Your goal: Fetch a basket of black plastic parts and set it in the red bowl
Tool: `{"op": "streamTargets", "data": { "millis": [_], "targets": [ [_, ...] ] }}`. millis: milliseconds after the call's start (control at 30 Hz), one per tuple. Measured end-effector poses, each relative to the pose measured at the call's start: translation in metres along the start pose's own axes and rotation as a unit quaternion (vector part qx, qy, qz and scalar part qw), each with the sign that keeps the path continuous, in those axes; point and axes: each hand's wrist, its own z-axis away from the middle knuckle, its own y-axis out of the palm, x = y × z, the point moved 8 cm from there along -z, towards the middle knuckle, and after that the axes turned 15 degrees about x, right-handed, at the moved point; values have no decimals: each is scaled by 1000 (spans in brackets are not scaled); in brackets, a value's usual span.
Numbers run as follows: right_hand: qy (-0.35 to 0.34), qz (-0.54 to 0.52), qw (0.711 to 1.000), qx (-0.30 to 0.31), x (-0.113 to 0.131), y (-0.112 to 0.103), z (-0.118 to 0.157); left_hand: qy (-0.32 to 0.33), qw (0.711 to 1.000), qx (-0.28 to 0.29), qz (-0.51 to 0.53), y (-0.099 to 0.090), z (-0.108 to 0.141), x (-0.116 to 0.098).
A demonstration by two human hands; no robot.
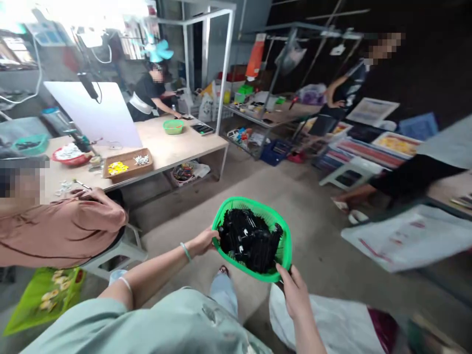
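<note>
Grey floor (191, 206) is seen beyond the hands, with a pale worktable (195, 145) set ahead and to their left and a whitish sack (335, 319) placed below and beside the right forearm. Between the hands, a green basket (288, 250) heaped with black parts (250, 241) is held off the floor. Its left rim is pinched by the left hand (201, 242); its near right rim is gripped by the right hand (296, 292). Both sides are best borne evenly and the basket levelled, since loose pieces near the right hand might otherwise be spilled.
</note>
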Motion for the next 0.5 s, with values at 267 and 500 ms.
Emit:
{"op": "streamTargets", "data": {
  "millis": [267,500],
  "targets": [
    [11,-6,981,193,103,133,-222,77,969,-233,8,-107,-64,-115],
    [13,47,939,340,149,283,-349,172,902,-393,44,-194,-60,-173]
  ]
}}
